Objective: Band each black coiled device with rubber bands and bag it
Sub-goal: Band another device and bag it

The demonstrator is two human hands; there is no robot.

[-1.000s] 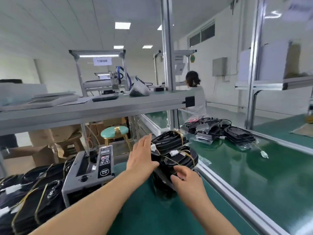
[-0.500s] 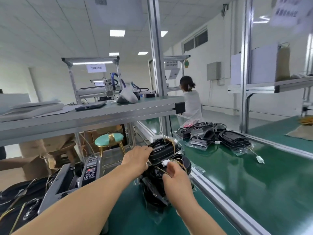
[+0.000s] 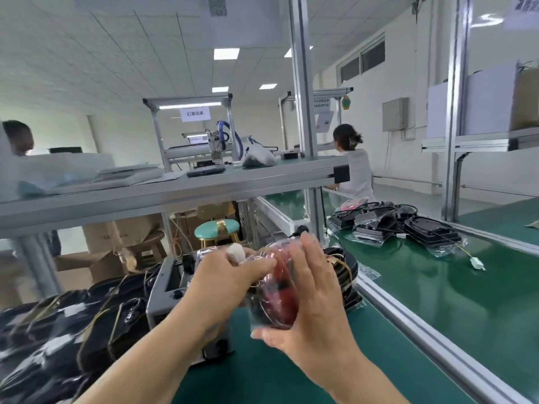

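Where the device [image 3: 277, 298] lay benched, hands [image 3: 227, 277] [image 3: 318, 310] now hold it aloft.

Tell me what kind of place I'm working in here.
Most likely a factory packing line: a long green-matted workbench, piles of bagged black coiled devices, and another worker at the next station.

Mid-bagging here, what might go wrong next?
The bagged device is held above the green mat in slick film, between the left hand and right hand; a loose grip may drop it. The banded coil just behind sits beside the rail; a swing might knock it.
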